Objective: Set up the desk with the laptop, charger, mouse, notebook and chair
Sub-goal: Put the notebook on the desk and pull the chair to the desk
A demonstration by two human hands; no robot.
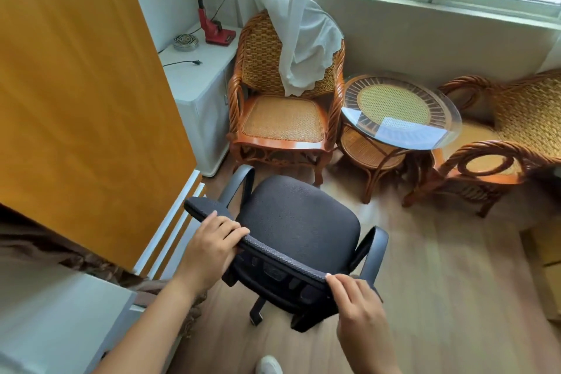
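Here, one black office chair (299, 222) stands on the wood floor, near the middle of the view. Two hands hold the top edge of its back. The left hand (209, 249) is curled around the edge at about 9 o'clock from the seat. The right hand (356, 304) pinches the edge at about 5 o'clock. The chair has two arm rests. At 12 o'clock stand two wicker chairs, one (282, 106) beside the white cabinet (197, 85) and one (510, 136) at 2 o'clock. One round glass table (400, 112) sits between them.
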